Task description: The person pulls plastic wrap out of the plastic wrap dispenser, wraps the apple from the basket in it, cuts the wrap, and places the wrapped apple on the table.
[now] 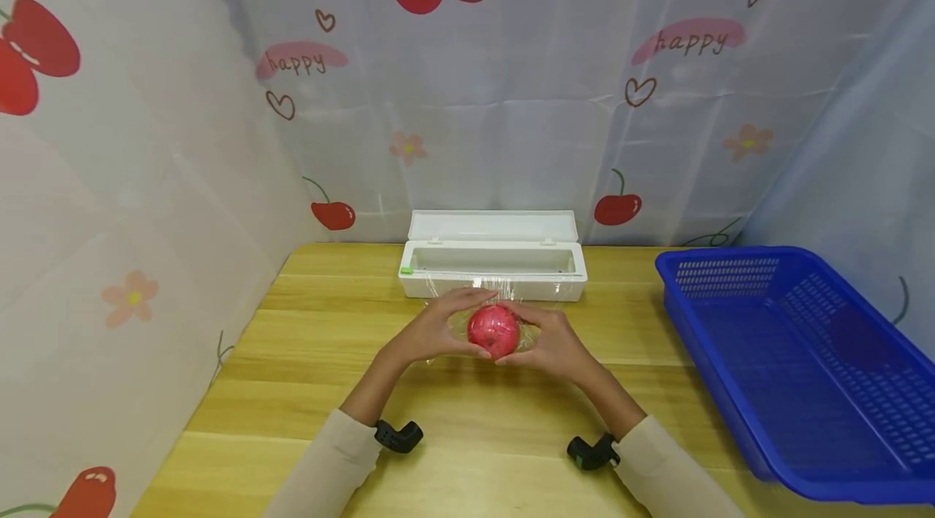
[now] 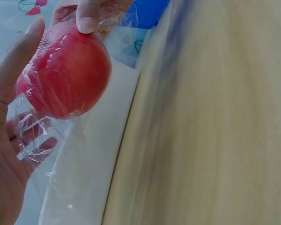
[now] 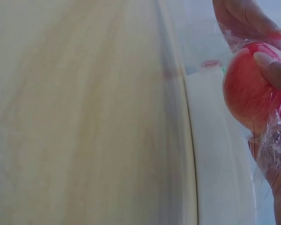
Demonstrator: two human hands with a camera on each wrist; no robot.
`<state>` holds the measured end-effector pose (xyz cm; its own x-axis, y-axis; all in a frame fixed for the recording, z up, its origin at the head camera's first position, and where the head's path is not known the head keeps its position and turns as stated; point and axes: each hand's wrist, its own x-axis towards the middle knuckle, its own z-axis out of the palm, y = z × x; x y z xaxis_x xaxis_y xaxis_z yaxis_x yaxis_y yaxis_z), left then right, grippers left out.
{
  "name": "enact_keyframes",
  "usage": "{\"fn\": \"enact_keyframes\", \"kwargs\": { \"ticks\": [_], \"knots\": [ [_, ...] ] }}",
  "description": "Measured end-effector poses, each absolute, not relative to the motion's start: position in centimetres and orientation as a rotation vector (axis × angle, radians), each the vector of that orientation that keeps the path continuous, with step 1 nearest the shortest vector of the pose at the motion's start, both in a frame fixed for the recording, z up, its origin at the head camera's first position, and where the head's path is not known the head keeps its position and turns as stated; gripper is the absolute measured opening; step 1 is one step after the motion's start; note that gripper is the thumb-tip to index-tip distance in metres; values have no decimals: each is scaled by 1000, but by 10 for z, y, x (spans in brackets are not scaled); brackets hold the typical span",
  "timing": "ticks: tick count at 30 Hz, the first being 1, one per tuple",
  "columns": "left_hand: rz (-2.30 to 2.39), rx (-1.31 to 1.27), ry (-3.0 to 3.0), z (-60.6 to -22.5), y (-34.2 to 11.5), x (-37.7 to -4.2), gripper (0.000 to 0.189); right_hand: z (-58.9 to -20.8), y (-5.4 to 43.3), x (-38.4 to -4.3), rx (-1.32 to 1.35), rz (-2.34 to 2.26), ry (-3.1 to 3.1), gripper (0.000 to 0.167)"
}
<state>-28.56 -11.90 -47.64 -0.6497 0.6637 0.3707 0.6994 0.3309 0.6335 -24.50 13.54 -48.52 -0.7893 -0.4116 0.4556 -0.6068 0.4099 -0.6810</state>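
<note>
Both hands hold a round red apple [image 1: 493,331] in front of a white box, above the wooden table. Clear cling film [image 2: 35,136] covers much of the apple's skin, with loose crumpled film bunched at its sides. My left hand [image 1: 436,329] curves round the left side, thumb toward me and fingers behind. On the other side my right hand [image 1: 553,344] grips it in the same way, its thumb pressed on the skin in the right wrist view. Film folds [image 3: 276,145] gather by the right palm. The fingers behind the apple are partly hidden.
Just beyond the hands, the long white cling film box [image 1: 424,288] stands with its lid [image 1: 493,226] raised and a green piece [image 1: 407,269] at its front left. A blue plastic basket [image 1: 719,388] sits at the right. Printed curtains [image 1: 497,96] enclose the wooden table [image 1: 292,388].
</note>
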Motion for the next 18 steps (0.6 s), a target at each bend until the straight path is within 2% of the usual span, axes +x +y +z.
{"fn": "enact_keyframes", "kwargs": {
  "ticks": [10,18],
  "knots": [
    [-1157,-1335,-2359,-484,-123,-275,105,-487,136,-244,811,1427,-2495,84],
    [-1151,-1296,-2312,-490,-126,-269,104,-487,136,-244,744,1501,-2536,84]
  ]
}}
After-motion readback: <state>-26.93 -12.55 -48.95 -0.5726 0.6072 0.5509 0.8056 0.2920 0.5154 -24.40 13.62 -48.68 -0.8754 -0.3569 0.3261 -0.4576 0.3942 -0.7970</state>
